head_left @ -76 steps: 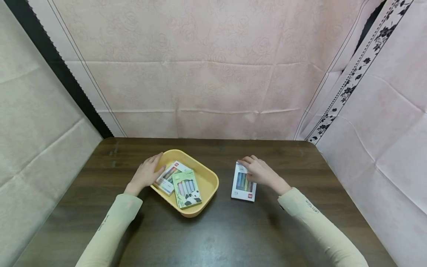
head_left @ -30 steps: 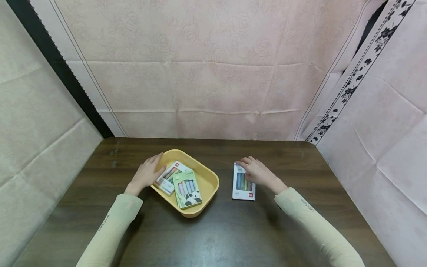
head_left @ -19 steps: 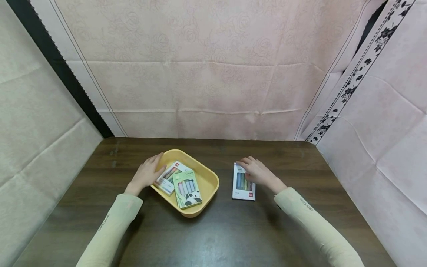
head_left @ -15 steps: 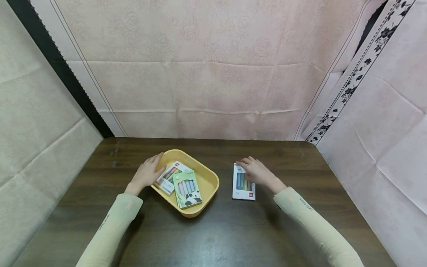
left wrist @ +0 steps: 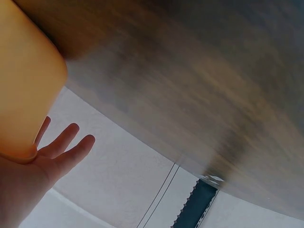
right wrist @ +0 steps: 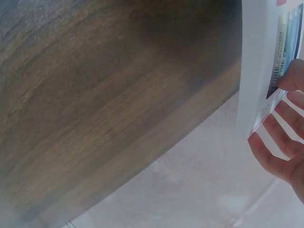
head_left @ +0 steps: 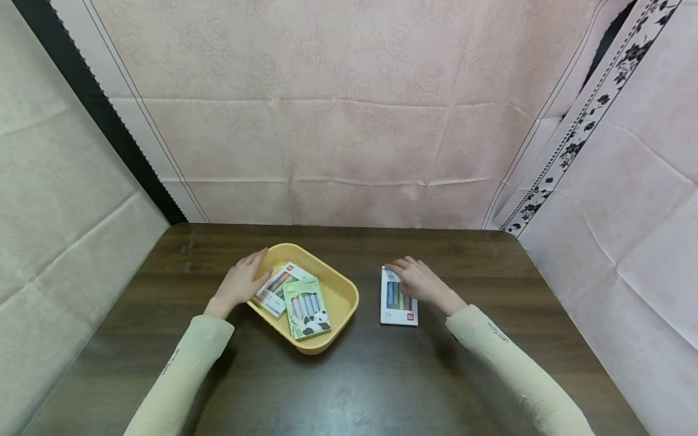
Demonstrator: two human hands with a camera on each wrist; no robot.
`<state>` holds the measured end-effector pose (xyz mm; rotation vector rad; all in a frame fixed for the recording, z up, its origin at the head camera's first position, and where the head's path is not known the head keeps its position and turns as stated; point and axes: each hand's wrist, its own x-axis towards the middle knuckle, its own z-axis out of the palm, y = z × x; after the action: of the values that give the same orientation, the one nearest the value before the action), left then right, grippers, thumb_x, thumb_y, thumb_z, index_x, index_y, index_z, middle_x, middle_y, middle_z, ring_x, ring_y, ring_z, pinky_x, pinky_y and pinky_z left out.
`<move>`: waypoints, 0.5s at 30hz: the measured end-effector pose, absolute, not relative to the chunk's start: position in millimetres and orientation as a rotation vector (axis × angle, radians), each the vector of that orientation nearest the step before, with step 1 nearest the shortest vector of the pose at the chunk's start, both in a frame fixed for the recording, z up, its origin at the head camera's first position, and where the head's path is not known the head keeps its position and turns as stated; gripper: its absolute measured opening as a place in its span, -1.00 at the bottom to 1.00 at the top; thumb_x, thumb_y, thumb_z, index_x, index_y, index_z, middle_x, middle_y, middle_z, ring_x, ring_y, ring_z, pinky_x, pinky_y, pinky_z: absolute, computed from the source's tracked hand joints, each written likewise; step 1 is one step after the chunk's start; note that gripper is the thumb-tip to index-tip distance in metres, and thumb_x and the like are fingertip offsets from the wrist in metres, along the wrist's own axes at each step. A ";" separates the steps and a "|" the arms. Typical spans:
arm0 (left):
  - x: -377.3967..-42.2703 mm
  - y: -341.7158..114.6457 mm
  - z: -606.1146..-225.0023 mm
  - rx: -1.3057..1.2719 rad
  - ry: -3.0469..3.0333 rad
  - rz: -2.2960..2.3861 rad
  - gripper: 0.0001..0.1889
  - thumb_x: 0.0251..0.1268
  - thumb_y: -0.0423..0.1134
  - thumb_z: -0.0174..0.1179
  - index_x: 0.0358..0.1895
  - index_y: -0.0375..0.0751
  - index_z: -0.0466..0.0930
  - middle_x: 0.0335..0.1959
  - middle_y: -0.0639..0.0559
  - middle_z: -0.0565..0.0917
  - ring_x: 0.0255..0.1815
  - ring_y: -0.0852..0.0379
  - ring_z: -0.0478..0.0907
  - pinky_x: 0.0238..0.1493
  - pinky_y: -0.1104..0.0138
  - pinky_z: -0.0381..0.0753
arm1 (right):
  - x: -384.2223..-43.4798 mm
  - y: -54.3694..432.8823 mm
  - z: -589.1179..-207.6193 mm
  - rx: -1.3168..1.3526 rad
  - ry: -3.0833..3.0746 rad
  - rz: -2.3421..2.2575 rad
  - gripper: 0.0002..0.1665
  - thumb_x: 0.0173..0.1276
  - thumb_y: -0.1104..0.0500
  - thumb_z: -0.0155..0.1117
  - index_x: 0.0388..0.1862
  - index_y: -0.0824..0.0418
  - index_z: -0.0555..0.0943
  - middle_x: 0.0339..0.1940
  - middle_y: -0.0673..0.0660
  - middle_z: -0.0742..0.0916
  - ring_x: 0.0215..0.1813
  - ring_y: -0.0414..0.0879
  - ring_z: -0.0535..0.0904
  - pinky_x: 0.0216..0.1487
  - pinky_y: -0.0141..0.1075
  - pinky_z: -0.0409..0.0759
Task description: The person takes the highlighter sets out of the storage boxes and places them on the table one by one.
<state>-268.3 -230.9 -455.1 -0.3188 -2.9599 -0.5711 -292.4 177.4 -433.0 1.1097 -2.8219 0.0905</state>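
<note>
In the head view my left hand [head_left: 237,284] rests at the left rim of a yellow plastic tray [head_left: 339,300], thumb over the rim. The left wrist view shows straight, spread fingers [left wrist: 76,151] outside the tray wall. A green box of pastel markers with a panda print [head_left: 307,309] lies in the tray, partly over a white box of coloured markers [head_left: 275,297]. To the right, my right hand [head_left: 420,283] holds the far end of another white marker box [head_left: 399,317]. Its thumb [right wrist: 292,78] presses the clear window while the fingers touch the far edge.
The boxes and tray are on a dark brown wooden table [head_left: 349,387] with rounded far corners. Pale patterned cloth [head_left: 349,139] hangs behind the table's far edge and along both sides. Bare tabletop separates the tray from the right-hand box.
Since the earliest frame, the right hand and its marker box have shifted slightly, and the box has turned a little straighter. The left hand and the tray look unmoved.
</note>
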 end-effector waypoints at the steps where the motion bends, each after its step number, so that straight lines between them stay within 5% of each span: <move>1: -268.5 -231.0 -455.3 -0.321 -2.959 -0.568 -0.37 0.33 0.00 -0.12 0.36 -0.24 0.02 0.30 -0.33 0.22 0.24 -0.37 0.19 0.12 -0.22 0.21 | -292.5 177.3 -433.3 1.110 -2.820 0.086 -0.42 0.09 0.31 0.22 0.16 0.23 0.43 0.05 0.19 0.59 0.06 0.05 0.46 0.00 -0.02 0.48; 15: -269.3 -232.8 -459.1 -0.317 -2.944 -0.563 -0.37 0.33 0.04 -0.16 0.36 -0.24 0.03 0.29 -0.33 0.23 0.23 -0.36 0.20 0.12 -0.20 0.21 | -294.6 175.2 -441.4 1.087 -2.826 0.051 -0.47 0.11 0.30 0.21 0.14 0.21 0.46 0.04 0.16 0.61 0.05 0.02 0.48 -0.01 -0.05 0.49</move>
<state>-269.3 -232.8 -459.1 -0.3173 -2.9442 -0.5634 -294.6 175.2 -441.4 1.0869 -2.8262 0.0507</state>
